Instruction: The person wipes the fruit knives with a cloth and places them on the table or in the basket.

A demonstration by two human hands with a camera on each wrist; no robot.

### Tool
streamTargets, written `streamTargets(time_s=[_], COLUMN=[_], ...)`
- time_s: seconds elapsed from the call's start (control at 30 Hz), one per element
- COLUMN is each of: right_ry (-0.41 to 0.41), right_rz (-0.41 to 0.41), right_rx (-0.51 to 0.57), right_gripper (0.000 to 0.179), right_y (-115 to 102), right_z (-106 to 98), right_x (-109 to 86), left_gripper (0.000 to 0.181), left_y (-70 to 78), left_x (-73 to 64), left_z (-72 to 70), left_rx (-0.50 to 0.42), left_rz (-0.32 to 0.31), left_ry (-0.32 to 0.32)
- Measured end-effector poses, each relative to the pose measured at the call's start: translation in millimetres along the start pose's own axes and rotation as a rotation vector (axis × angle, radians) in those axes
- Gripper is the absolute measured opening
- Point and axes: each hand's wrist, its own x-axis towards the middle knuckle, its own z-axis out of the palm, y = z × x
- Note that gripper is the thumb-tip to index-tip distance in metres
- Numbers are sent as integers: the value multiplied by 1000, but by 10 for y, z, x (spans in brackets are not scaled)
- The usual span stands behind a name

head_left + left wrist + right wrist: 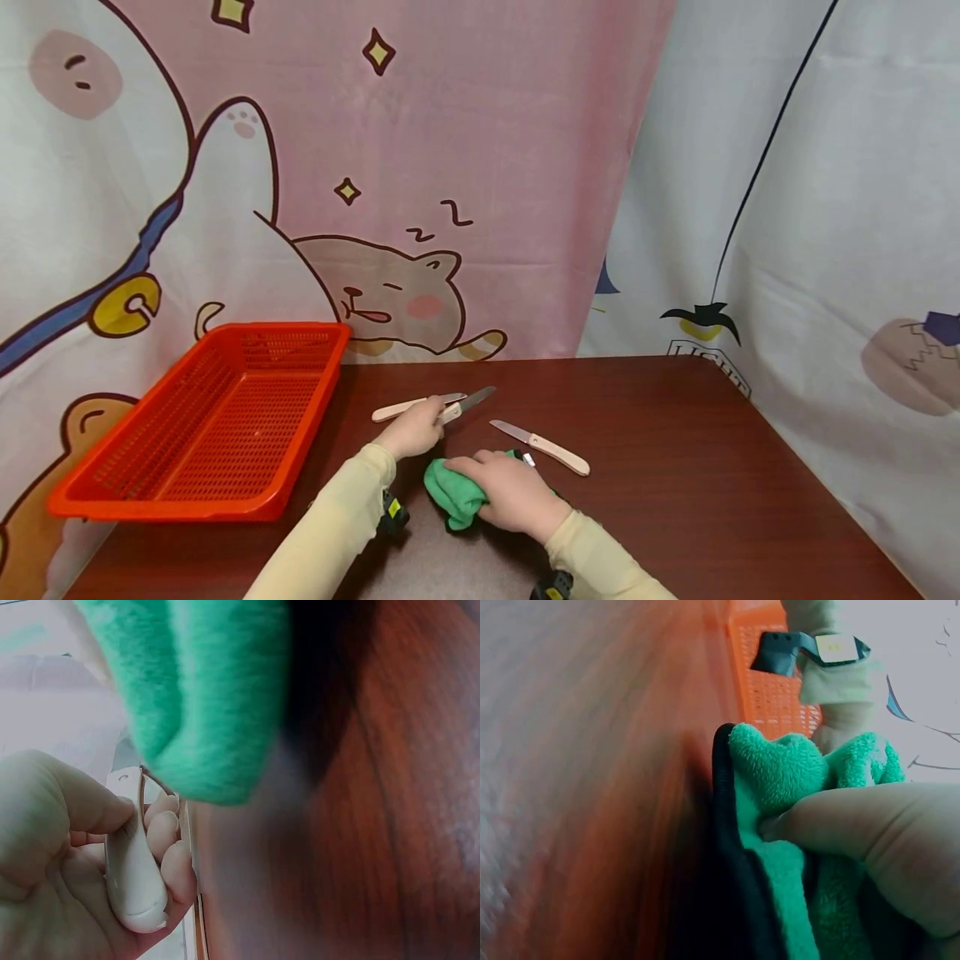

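In the head view my left hand point(415, 429) grips a fruit knife point(453, 412) by its pale handle, the blade pointing away to the right. The left wrist view shows my thumb pressed on that handle, fingers curled beneath it. My right hand point(519, 493) holds a bunched green cloth point(454, 493) with dark edging, close over the table. Its thumb presses into the folds in the right wrist view. A second pale-handled knife point(392, 412) lies just behind my left hand, partly hidden by it. A third knife point(558, 452) lies beyond my right hand.
An orange plastic basket point(279, 475) with perforated walls stands at the left of the brown table point(675, 467). Behind the table hangs a printed pink and white curtain point(510, 167). The table's right edge runs along white fabric.
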Motion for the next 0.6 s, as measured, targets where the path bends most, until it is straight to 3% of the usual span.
streamTargets(time_s=[0.27,0.37,0.6], right_ry=[51,99,213], right_rz=[47,52,74], right_rx=[116,120,148], right_gripper=[73,74,76], right_y=[113,155,274], right_z=[-73,-108,-186], right_x=[-30,-40,-51], left_gripper=[4,3,10], left_y=[-23,-23,26], left_x=[-27,-31,-58], left_z=[5,3,-12], left_rx=[-75,-93,-232], left_rz=[13,4,-6], left_ry=[18,28,26])
